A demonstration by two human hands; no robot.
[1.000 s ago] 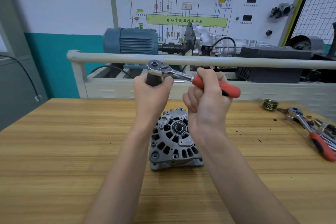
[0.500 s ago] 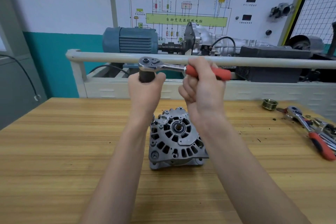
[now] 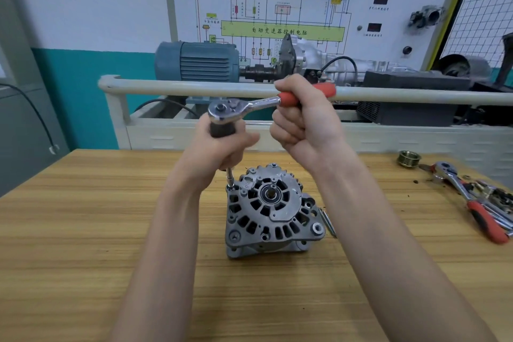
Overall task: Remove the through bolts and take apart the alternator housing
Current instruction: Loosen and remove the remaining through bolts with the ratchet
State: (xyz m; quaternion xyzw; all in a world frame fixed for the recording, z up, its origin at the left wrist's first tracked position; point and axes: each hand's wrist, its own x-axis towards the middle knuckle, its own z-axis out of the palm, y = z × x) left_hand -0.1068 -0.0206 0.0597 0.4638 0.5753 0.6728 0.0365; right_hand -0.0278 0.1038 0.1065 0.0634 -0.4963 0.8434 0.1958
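Red-handled ratchet (image 3: 251, 104) in two hands, one alternator (image 3: 270, 209)

I see bare bench (image 3: 111, 230) left of the alternator (image 3: 273, 211) and in front of it, between my forearms. Just right of the alternator lies a loose bolt (image 3: 327, 222), touching the wood. Farther right sit a pulley (image 3: 409, 159) and a heap of ratchet wrenches (image 3: 477, 203). Behind the alternator a rail (image 3: 180, 87) crosses, with the ratchet (image 3: 244, 107) handle in front of it.
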